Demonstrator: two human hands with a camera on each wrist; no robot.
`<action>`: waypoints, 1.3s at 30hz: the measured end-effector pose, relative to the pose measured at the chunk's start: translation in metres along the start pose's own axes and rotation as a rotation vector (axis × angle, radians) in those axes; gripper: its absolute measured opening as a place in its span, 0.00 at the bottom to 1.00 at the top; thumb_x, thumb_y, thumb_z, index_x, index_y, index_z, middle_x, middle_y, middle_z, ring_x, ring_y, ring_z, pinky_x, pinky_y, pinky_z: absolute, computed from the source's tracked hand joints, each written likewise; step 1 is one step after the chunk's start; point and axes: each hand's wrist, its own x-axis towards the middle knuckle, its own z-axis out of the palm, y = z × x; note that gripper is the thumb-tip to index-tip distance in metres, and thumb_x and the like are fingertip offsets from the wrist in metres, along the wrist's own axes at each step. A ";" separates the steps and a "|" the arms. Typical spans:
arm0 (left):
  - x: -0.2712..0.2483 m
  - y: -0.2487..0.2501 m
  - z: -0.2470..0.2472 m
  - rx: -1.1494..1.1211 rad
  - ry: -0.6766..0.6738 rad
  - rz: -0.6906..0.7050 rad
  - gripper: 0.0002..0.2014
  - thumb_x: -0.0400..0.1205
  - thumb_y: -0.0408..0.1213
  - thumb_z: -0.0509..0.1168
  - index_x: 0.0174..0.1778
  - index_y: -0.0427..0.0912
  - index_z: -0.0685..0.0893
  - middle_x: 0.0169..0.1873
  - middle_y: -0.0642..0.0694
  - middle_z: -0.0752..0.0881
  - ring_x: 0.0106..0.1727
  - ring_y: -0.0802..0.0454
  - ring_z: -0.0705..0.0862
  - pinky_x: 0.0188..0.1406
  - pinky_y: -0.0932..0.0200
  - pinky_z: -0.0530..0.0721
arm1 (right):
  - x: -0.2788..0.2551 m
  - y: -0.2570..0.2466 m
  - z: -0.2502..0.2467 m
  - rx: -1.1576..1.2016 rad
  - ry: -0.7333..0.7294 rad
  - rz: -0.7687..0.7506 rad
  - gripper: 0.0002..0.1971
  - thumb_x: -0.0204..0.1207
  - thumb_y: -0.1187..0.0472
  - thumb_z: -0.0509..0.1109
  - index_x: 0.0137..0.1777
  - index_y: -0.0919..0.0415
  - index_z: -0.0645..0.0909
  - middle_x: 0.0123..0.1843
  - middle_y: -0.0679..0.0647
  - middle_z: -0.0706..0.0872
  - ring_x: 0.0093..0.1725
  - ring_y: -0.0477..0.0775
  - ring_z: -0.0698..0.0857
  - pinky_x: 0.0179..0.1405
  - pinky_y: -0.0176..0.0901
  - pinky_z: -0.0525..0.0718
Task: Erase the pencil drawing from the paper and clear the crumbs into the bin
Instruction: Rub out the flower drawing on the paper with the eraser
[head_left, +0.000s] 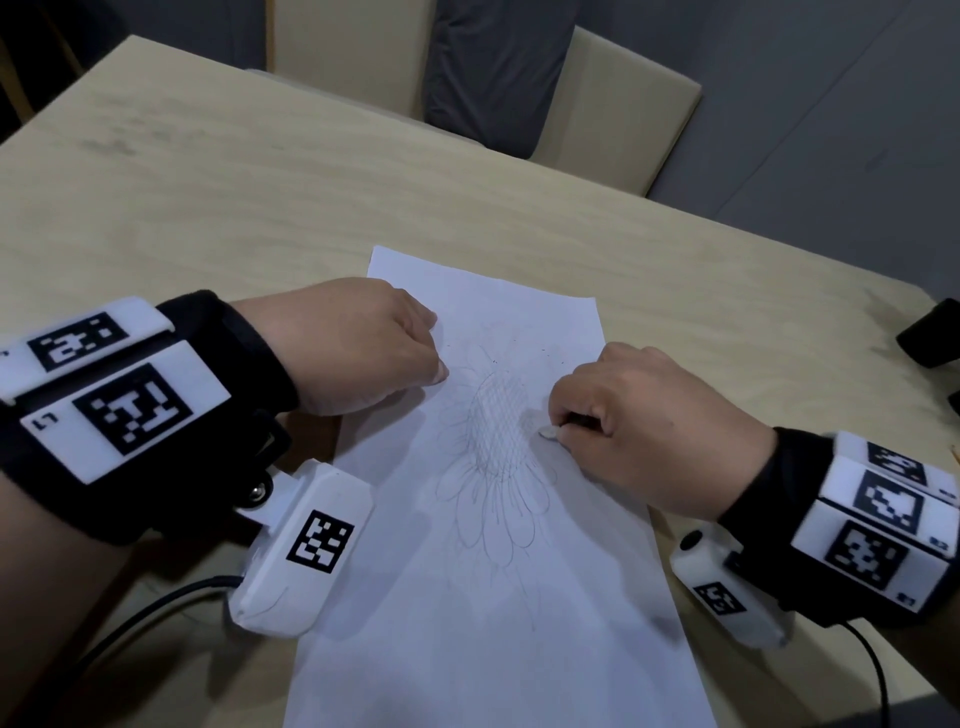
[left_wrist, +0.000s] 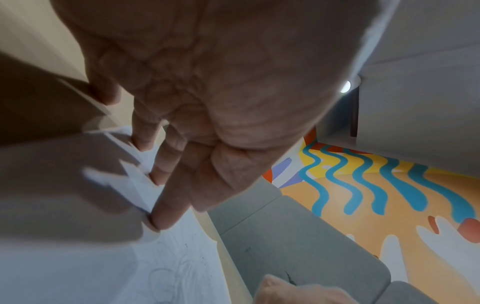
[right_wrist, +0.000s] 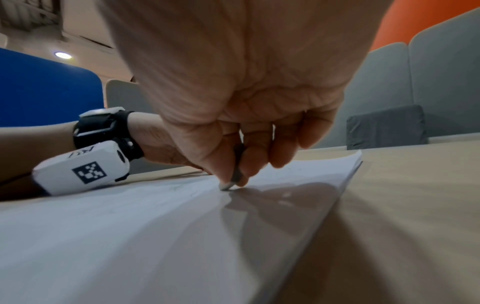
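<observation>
A white paper lies on the wooden table, with a pencil flower drawing on it whose centre is hatched. My left hand presses its fingertips on the paper's upper left part, beside the flower. My right hand pinches a small eraser between thumb and fingers, its tip touching the paper at the right edge of the hatched centre. A few dark crumbs dot the sheet above the flower. No bin is in view.
Beige chairs stand at the table's far side. A black object sits at the table's right edge. Cables run from both wrist cameras toward the near edge.
</observation>
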 end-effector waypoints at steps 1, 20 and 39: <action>0.000 0.000 0.000 0.001 0.002 -0.011 0.24 0.81 0.46 0.67 0.25 0.32 0.77 0.54 0.42 0.86 0.68 0.42 0.81 0.67 0.35 0.77 | -0.003 0.001 0.000 0.017 -0.019 -0.012 0.10 0.75 0.54 0.58 0.39 0.54 0.79 0.33 0.46 0.83 0.43 0.53 0.76 0.47 0.48 0.76; -0.001 0.003 0.000 0.005 0.027 -0.023 0.23 0.82 0.43 0.67 0.26 0.30 0.77 0.60 0.40 0.84 0.66 0.42 0.82 0.67 0.35 0.76 | -0.016 0.008 0.002 0.053 -0.028 0.022 0.09 0.76 0.54 0.61 0.37 0.55 0.78 0.32 0.47 0.82 0.43 0.53 0.75 0.45 0.48 0.75; 0.000 0.000 0.000 0.016 -0.011 -0.037 0.23 0.77 0.51 0.66 0.31 0.30 0.82 0.57 0.42 0.85 0.66 0.43 0.82 0.68 0.36 0.76 | -0.011 0.016 0.006 0.097 0.020 -0.016 0.10 0.78 0.53 0.65 0.36 0.54 0.80 0.30 0.47 0.82 0.41 0.53 0.78 0.42 0.44 0.74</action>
